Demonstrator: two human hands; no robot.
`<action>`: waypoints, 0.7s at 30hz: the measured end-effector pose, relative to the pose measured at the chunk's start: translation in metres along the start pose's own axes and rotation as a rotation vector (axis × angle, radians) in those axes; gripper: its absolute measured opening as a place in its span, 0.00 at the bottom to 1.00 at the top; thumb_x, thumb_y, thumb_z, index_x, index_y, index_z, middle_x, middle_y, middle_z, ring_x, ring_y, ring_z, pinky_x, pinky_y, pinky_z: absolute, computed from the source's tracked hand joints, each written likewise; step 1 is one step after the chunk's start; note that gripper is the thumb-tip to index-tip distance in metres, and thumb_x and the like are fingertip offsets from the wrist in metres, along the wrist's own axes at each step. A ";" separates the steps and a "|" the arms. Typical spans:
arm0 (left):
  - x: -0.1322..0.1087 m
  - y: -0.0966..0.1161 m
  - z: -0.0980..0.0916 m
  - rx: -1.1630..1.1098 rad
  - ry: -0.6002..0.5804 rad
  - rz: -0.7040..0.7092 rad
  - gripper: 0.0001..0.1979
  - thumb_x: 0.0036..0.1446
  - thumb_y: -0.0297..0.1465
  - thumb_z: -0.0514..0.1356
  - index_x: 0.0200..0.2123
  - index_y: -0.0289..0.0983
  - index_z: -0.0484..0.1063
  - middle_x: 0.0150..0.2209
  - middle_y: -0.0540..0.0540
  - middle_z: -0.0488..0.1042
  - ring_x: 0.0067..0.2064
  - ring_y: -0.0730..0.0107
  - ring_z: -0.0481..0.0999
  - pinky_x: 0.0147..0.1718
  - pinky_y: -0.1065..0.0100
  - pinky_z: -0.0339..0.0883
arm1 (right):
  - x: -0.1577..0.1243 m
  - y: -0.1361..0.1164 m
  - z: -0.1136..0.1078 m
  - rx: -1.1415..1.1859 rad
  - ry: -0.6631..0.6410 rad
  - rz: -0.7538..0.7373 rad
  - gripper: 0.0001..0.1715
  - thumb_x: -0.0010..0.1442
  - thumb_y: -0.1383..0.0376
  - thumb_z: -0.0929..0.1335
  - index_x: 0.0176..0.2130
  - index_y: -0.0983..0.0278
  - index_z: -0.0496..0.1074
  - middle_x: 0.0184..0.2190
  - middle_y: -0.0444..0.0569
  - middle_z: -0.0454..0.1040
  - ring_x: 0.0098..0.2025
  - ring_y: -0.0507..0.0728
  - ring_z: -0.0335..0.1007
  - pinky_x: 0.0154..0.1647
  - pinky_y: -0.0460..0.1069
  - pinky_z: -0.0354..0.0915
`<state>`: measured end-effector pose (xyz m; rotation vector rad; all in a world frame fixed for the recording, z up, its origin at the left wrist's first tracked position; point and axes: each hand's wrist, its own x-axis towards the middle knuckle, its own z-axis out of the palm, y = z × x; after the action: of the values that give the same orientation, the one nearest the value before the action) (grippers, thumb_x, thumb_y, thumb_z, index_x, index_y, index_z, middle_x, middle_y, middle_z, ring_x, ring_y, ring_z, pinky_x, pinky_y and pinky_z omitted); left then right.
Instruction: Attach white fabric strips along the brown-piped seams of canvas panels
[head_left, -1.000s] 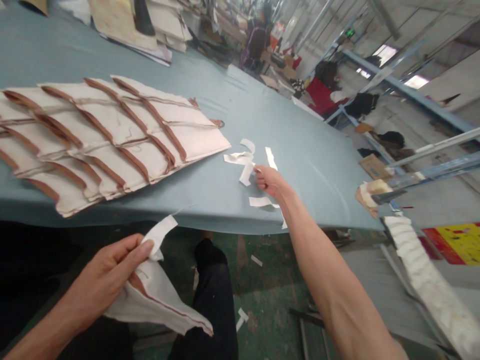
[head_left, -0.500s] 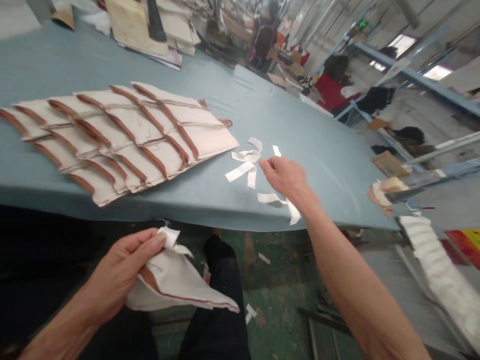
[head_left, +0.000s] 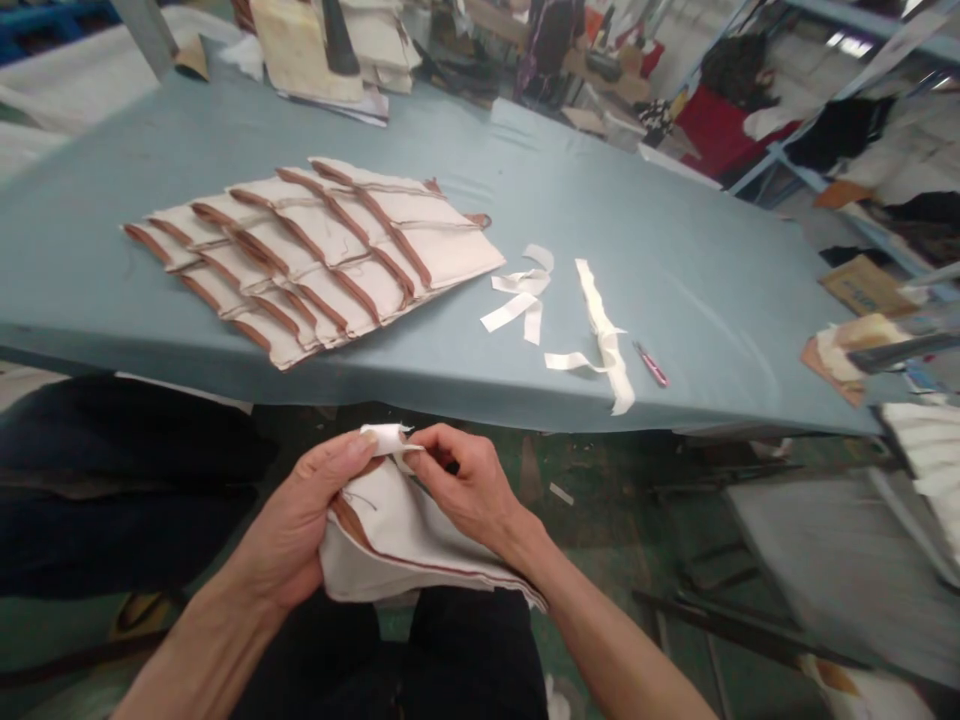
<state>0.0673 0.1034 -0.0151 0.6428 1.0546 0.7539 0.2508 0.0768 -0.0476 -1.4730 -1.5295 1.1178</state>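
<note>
Over my lap, my left hand (head_left: 322, 510) is closed on the corner of a cream fabric pouch (head_left: 442, 535) with brown edging. Its thumb presses a folded white tape strip (head_left: 384, 438) against that corner. My right hand (head_left: 472, 490) pinches the loose end of the strip, just right of the left thumb. A dark loose thread hangs from the pouch near the left fingers. The fingertips of the right hand are partly hidden.
On the blue-green table (head_left: 420, 385) lie overlapping rows of similar pouches (head_left: 300, 260). White tape scraps (head_left: 517, 300), a longer cream strip (head_left: 600, 320) and a small red-handled tool (head_left: 651, 365) lie to their right. Stacked fabric pieces (head_left: 375, 50) stand at the back.
My right hand has come back from the tape scraps on the table to the pouch and now grips the strip's end. The red-handled tool and long strip have come into sight.
</note>
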 end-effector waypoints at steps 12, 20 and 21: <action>-0.009 -0.020 -0.008 0.253 0.163 0.199 0.21 0.40 0.46 0.78 0.30 0.36 0.82 0.23 0.49 0.80 0.23 0.65 0.77 0.22 0.69 0.73 | -0.044 -0.010 -0.020 0.080 -0.281 0.175 0.20 0.67 0.52 0.70 0.30 0.63 0.71 0.24 0.39 0.62 0.28 0.50 0.54 0.28 0.47 0.49; -0.026 -0.031 -0.009 0.199 0.165 0.189 0.24 0.42 0.51 0.76 0.28 0.37 0.77 0.21 0.51 0.76 0.20 0.70 0.74 0.19 0.72 0.70 | -0.059 -0.021 -0.011 0.153 -0.189 0.156 0.30 0.65 0.42 0.71 0.27 0.60 0.63 0.23 0.38 0.57 0.27 0.50 0.50 0.28 0.47 0.47; -0.031 -0.034 -0.010 0.192 0.164 0.187 0.25 0.43 0.51 0.76 0.29 0.36 0.78 0.21 0.51 0.77 0.20 0.71 0.73 0.19 0.73 0.69 | -0.059 -0.021 -0.010 0.186 -0.174 0.155 0.32 0.64 0.40 0.71 0.26 0.60 0.61 0.23 0.38 0.55 0.27 0.50 0.49 0.27 0.47 0.47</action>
<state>0.0567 0.0598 -0.0291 0.8639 1.2393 0.8857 0.2577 0.0195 -0.0204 -1.4157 -1.4003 1.4719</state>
